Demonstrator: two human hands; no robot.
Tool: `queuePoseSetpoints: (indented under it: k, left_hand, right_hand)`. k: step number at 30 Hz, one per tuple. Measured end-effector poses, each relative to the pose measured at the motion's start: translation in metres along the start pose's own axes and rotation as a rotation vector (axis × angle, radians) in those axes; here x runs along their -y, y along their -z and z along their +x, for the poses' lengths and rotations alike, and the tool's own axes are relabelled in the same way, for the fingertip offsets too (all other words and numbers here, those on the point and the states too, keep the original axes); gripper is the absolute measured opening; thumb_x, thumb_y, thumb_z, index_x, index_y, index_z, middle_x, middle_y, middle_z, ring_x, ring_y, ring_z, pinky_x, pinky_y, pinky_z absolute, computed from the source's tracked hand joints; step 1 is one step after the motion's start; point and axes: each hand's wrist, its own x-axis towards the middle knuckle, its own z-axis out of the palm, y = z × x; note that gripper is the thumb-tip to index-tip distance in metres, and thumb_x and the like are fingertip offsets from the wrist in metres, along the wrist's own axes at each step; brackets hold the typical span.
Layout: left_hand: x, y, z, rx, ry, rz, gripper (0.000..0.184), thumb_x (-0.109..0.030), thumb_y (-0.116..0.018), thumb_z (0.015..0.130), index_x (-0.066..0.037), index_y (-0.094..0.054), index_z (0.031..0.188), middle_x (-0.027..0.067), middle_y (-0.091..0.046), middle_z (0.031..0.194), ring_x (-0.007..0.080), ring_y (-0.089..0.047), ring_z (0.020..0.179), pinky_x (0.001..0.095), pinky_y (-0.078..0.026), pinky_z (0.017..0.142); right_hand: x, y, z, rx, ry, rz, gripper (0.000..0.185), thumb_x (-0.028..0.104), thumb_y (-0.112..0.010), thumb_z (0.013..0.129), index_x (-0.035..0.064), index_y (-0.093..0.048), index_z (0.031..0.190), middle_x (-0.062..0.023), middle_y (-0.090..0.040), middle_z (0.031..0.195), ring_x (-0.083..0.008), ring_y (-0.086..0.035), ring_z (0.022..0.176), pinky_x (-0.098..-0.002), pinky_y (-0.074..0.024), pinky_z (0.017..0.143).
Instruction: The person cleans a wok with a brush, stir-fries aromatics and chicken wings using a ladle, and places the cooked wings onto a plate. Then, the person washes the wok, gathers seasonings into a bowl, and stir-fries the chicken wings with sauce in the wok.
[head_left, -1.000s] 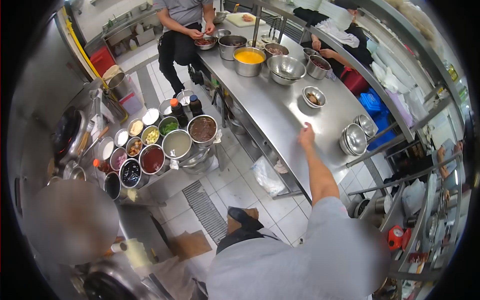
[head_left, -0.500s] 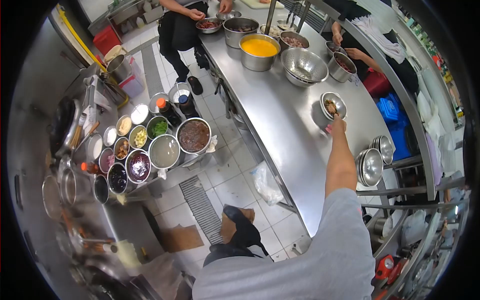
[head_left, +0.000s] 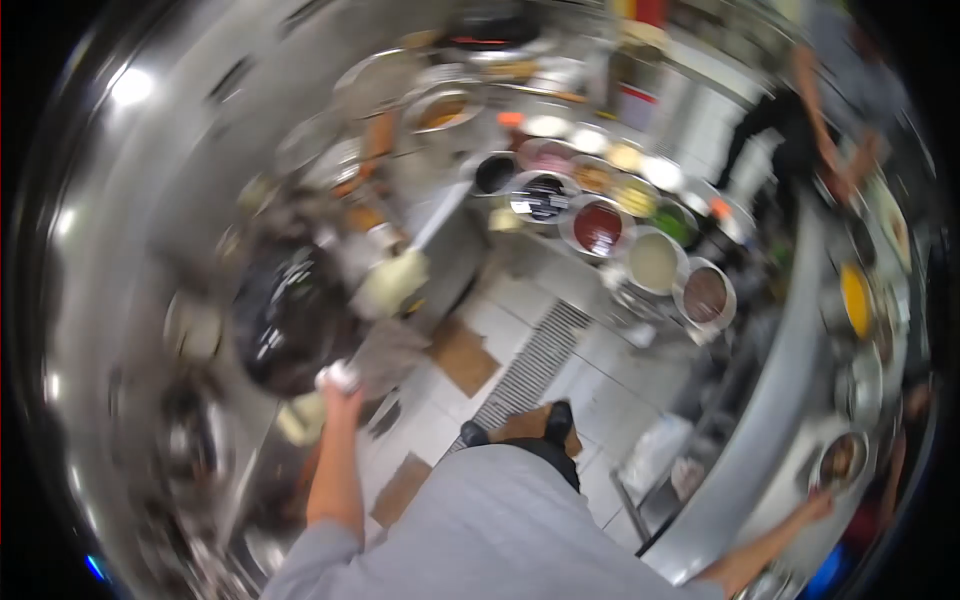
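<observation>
The round, silver metal bowl of brown food (head_left: 841,458) is set on the grey steel bench (head_left: 757,435), just ahead of the right hand (head_left: 819,503) and well apart from the left; whether its rim is pinched cannot be told through blur. A white, cloth-like bundle (head_left: 342,376) is gripped by the left hand (head_left: 342,395), beside the large, round black wok (head_left: 290,315)'s near edge.
</observation>
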Motion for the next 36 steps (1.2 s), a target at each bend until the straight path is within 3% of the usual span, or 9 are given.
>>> queuePoseSetpoints:
  k: [1,5,9,15,19,21,22,25,36]
  left_hand:
    - [0.007,0.008,0.009,-0.035,0.021,-0.042,0.017,-0.033,-0.052,0.096,-0.022,-0.063,0.097,-0.0023,-0.069,0.090,0.0164,-0.065,0.079,0.0404,-0.050,0.071]
    - [0.008,-0.014,-0.011,-0.127,0.062,-0.112,0.024,-0.035,-0.043,0.100,-0.016,-0.057,0.103,-0.0013,-0.066,0.090,0.0147,-0.063,0.079,0.0337,-0.049,0.066]
    - [-0.005,-0.023,-0.038,-0.068,0.102,-0.086,0.032,-0.044,-0.044,0.100,-0.015,-0.057,0.102,0.0018,-0.062,0.086,0.0188,-0.058,0.075,0.0355,-0.044,0.058]
    - [-0.034,-0.009,-0.086,0.161,0.284,-0.062,0.036,-0.050,-0.049,0.097,-0.015,-0.057,0.103,0.0026,-0.063,0.087,0.0182,-0.060,0.071,0.0369,-0.046,0.056]
    - [-0.039,0.062,-0.111,0.288,0.306,0.185,0.037,-0.040,-0.055,0.097,-0.010,-0.055,0.118,0.0011,-0.064,0.090,0.0158,-0.062,0.075,0.0326,-0.052,0.064]
    - [-0.064,0.087,-0.143,0.237,0.186,0.285,0.039,-0.034,-0.058,0.096,-0.006,-0.052,0.122,0.0026,-0.064,0.097,0.0146,-0.062,0.079,0.0325,-0.052,0.066]
    - [-0.064,0.108,-0.149,0.223,0.187,0.265,0.039,-0.034,-0.058,0.096,-0.006,-0.052,0.122,0.0026,-0.064,0.097,0.0146,-0.062,0.079,0.0325,-0.052,0.066]
    - [-0.073,0.171,-0.178,-0.056,0.083,0.276,0.043,-0.029,-0.062,0.093,-0.006,-0.050,0.127,0.0053,-0.064,0.100,0.0152,-0.063,0.080,0.0311,-0.052,0.063]
    - [-0.101,0.232,-0.189,-0.268,-0.028,0.077,0.039,-0.022,-0.062,0.093,-0.004,-0.047,0.125,0.0068,-0.062,0.103,0.0172,-0.063,0.085,0.0335,-0.054,0.070]
  right_hand:
    - [0.048,-0.044,-0.102,0.049,0.228,-0.006,0.022,0.015,-0.070,0.085,-0.0045,-0.067,0.095,-0.0173,-0.067,0.096,-0.0249,-0.069,0.078,-0.0297,-0.0532,0.047]
    - [-0.013,-0.157,-0.192,0.851,0.186,-0.001,0.024,0.005,-0.059,0.084,-0.0036,-0.063,0.106,-0.0126,-0.066,0.101,-0.0232,-0.067,0.084,-0.0345,-0.0550,0.058]
    - [0.064,-0.250,-0.598,1.487,-0.517,0.053,0.038,0.012,-0.059,0.080,0.0038,-0.056,0.117,-0.0107,-0.064,0.107,-0.0248,-0.066,0.091,-0.0397,-0.0555,0.070]
    - [0.062,-0.308,-1.017,2.259,-0.600,-0.021,0.036,0.005,-0.056,0.086,0.0030,-0.051,0.122,-0.0109,-0.064,0.107,-0.0276,-0.066,0.090,-0.0468,-0.0567,0.059]
    - [0.063,-0.304,-1.200,2.180,0.093,-0.187,0.051,0.009,-0.056,0.088,0.0091,-0.040,0.136,-0.0159,-0.059,0.109,-0.0336,-0.066,0.086,-0.0510,-0.0551,0.062]
    - [0.023,-0.309,-1.252,1.877,1.171,-0.029,0.054,0.008,-0.055,0.087,0.0135,-0.040,0.138,-0.0190,-0.055,0.113,-0.0416,-0.064,0.087,-0.0522,-0.0527,0.074]
    - [0.020,-0.297,-1.267,1.823,1.355,-0.098,0.057,0.006,-0.054,0.086,0.0158,-0.039,0.140,-0.0196,-0.052,0.116,-0.0461,-0.061,0.091,-0.0521,-0.0495,0.082]
    - [0.040,-0.263,-1.285,1.784,1.873,-0.062,0.051,0.007,-0.051,0.089,0.0164,-0.044,0.139,-0.0147,-0.053,0.118,-0.0355,-0.064,0.090,-0.0475,-0.0538,0.076]
    - [0.038,-0.287,-1.311,1.643,1.977,0.172,0.061,0.000,-0.055,0.082,0.0153,-0.044,0.140,-0.0137,-0.051,0.124,-0.0304,-0.064,0.086,-0.0414,-0.0572,0.070]
